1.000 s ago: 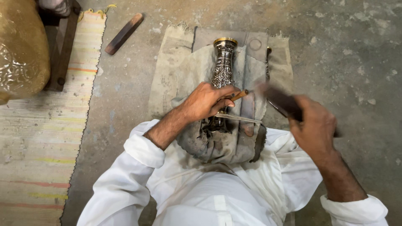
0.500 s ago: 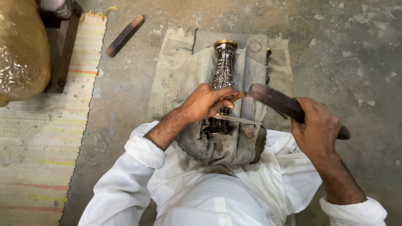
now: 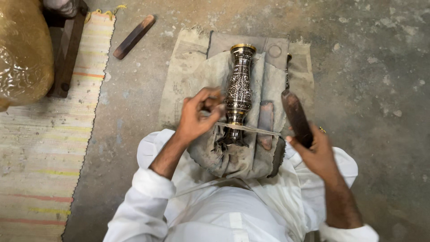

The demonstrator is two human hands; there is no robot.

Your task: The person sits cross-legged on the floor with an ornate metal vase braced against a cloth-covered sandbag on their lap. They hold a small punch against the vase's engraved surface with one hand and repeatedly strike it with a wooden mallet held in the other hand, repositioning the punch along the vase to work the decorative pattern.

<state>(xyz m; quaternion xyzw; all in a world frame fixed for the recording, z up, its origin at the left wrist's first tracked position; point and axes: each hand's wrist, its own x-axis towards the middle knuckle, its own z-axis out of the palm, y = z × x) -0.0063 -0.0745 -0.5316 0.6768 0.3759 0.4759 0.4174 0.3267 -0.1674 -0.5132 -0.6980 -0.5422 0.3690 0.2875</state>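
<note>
Rough grey concrete floor [image 3: 371,67] spreads beneath a person in loose white clothing who sits at work over an engraved metal vase [image 3: 238,92]. The vase lies lengthwise on a worn, dusty cloth [image 3: 188,76] in front of the person, its brass-coloured rim pointing away and its foot toward the lap; dense floral engraving covers the dark, swelling body, which narrows to a slim neck under the golden lip. A thin cord or strap [image 3: 251,128] crosses the lower stem. The left hand [image 3: 197,114] is curled with its fingertips pinched at the vase's left side, seemingly around a small tool, though what it grips cannot be made out. The right hand [image 3: 316,150] is closed around the lower end of a dark wooden mallet [image 3: 295,116], held upright just right of the vase and clear of it. A short flat wooden piece [image 3: 265,123] rests on the cloth between vase and mallet. Another wooden stick [image 3: 133,36] lies on the floor up left, near a striped woven mat [image 3: 40,170] and a large golden embossed vessel [image 3: 22,54].
</note>
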